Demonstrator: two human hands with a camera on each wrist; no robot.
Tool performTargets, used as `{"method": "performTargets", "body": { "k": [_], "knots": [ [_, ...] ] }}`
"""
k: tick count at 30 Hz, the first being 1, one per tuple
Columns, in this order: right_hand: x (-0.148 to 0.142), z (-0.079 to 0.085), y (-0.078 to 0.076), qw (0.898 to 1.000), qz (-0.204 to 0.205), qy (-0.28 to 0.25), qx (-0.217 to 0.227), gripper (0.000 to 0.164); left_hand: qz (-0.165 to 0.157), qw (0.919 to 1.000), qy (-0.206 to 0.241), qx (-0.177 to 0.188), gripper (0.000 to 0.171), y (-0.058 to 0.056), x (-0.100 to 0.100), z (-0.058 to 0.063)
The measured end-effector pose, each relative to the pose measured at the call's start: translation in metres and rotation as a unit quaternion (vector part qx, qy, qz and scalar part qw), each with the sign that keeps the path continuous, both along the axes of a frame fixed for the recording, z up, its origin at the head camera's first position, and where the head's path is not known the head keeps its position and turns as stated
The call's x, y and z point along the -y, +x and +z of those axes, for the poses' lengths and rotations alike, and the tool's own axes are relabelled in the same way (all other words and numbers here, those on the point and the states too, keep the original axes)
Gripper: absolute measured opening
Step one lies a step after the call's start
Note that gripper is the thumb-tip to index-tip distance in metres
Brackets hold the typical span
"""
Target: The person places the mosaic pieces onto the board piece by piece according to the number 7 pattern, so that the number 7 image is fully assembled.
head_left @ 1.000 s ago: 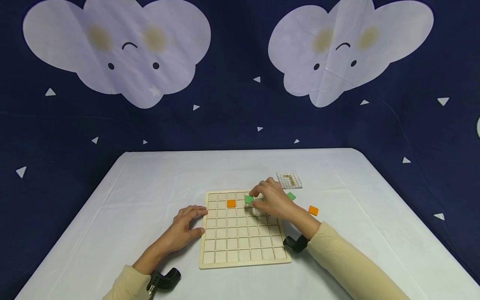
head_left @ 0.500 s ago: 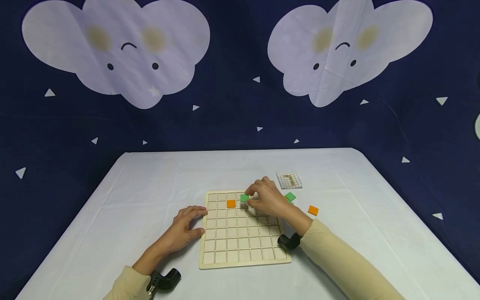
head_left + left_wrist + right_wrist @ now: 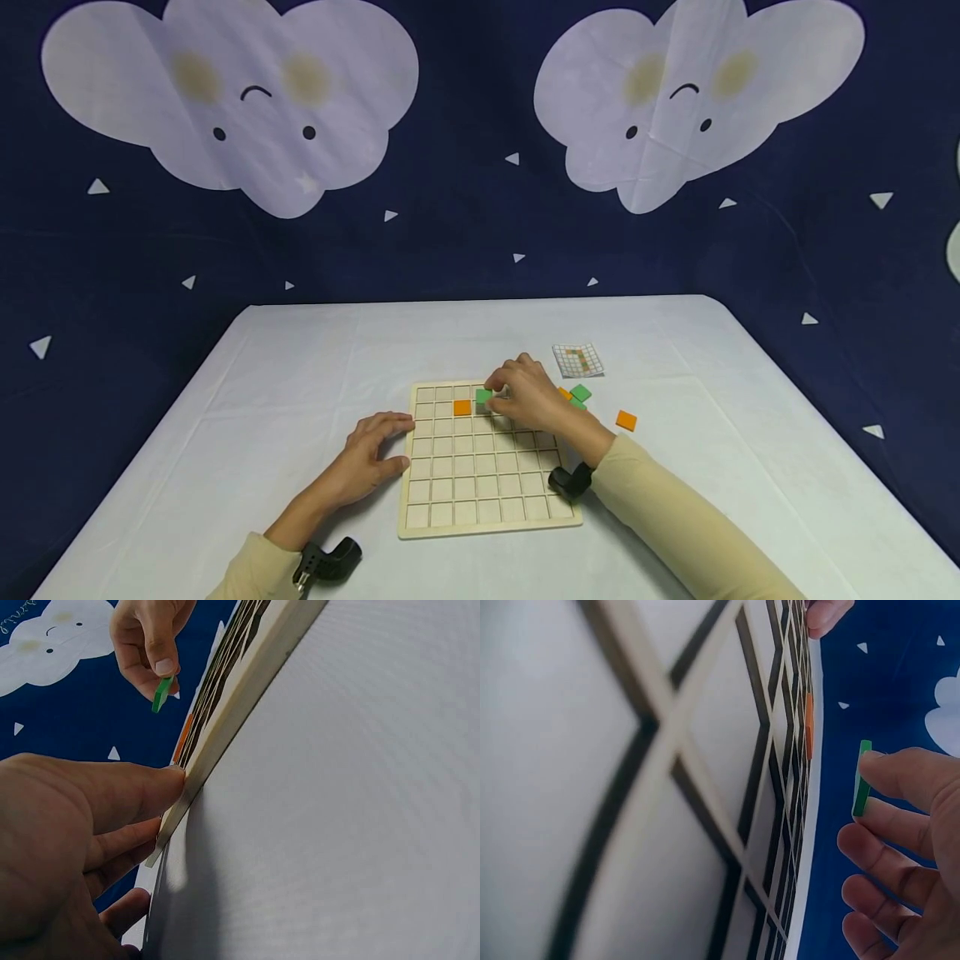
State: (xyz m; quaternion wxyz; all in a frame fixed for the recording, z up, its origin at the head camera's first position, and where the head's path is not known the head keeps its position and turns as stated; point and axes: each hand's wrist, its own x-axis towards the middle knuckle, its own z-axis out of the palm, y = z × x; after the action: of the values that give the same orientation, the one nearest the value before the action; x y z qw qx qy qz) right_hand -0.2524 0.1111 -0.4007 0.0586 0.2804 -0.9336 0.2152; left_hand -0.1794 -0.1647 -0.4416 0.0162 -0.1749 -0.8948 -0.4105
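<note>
Between thumb and index finger, my right hand [image 3: 531,397] pinches a green square tile [image 3: 483,397] just above the wooden grid board [image 3: 487,527]. The right wrist view shows the green tile [image 3: 862,778] held edge-on, apart from the board's surface. An orange tile [image 3: 462,407] lies in a cell of the second row, left of the held tile. At the board's left edge, my left hand [image 3: 366,460] rests with fingers and thumb touching the rim. In the left wrist view the thumb [image 3: 142,795] presses against the board's side [image 3: 247,705], its fingers loosely extended.
Right of the board lie green tiles [image 3: 581,392] and an orange tile partly behind the right hand. Another orange tile [image 3: 626,421] lies farther right. A small printed grid card [image 3: 578,361] sits behind them on the white tablecloth [image 3: 330,358].
My right hand has moved a little left with the green tile, toward the orange tile on the board. More loose tiles at the right came into view. The left hand stays put.
</note>
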Motion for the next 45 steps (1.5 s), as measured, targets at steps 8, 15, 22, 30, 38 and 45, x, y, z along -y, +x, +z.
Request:
{"method": "performTargets", "body": {
  "k": [8,15,22,30,38,45],
  "knots": [
    [0.004,-0.002,-0.003,1.000,0.002,0.008,0.001,0.025,0.000,0.9999,-0.001,0.014,0.044,0.000,0.000,0.002],
    [0.006,-0.004,-0.006,1.000,0.004,0.014,0.001,0.024,0.000,0.9997,0.001,0.022,0.044,0.000,0.000,0.004],
    [0.008,-0.005,-0.009,1.000,-0.004,0.025,0.011,0.023,-0.003,0.9999,0.001,0.014,0.044,0.000,0.000,0.004],
    [0.007,-0.008,-0.011,0.999,0.005,0.029,0.041,0.022,-0.002,0.9999,-0.003,0.011,0.045,-0.001,0.000,0.002],
    [0.006,-0.010,-0.012,0.998,0.017,0.033,0.044,0.022,-0.005,1.0000,-0.006,0.004,0.046,0.000,0.000,0.003],
    [0.006,-0.011,-0.012,0.998,0.018,0.037,0.038,0.021,-0.005,1.0000,-0.007,0.002,0.046,0.000,0.000,0.003]
  ]
}}
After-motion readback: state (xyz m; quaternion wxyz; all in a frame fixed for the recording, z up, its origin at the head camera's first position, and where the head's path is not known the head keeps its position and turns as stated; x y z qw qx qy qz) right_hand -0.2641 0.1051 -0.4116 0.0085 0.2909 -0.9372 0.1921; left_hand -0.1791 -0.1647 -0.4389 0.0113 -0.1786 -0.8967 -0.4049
